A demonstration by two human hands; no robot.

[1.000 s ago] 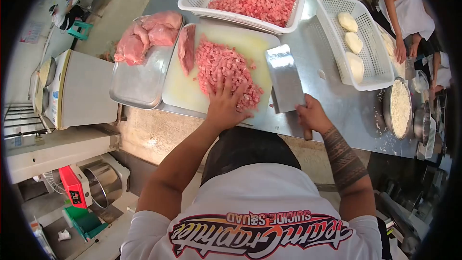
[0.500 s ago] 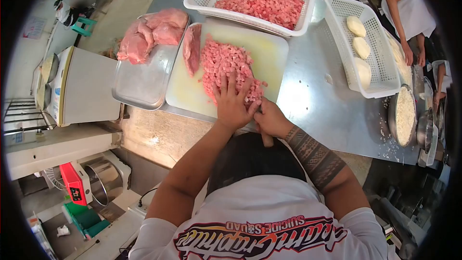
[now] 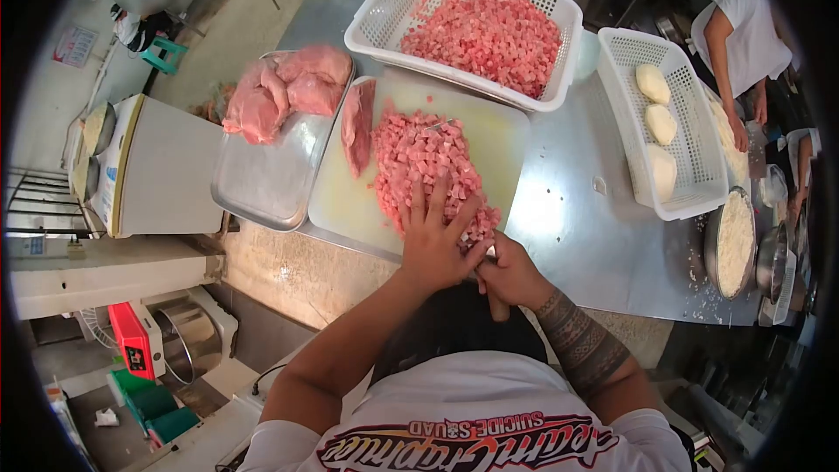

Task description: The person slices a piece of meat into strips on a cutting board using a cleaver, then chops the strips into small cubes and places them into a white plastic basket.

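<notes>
Fingers spread, my left hand (image 3: 434,243) lies flat on the near part of a pile of diced pink meat (image 3: 424,153). The pile rests on a white cutting board (image 3: 341,210). My right hand (image 3: 514,273) is wrapped round the wooden handle of a knife (image 3: 498,306) at the board's near right edge. Most of the blade is hidden under the meat and my left hand. A long strip of meat (image 3: 357,126) lies on the board left of the pile.
Left of the board, a metal tray (image 3: 262,197) holds large meat pieces. A white basket (image 3: 454,79) of diced meat stands behind it. On the right are a basket (image 3: 629,157) with pale pieces, a bowl (image 3: 734,245) and people at work.
The view has shifted, so the table sits lower in the frame. My left hand still lies on the diced meat and my right hand still holds the knife.
</notes>
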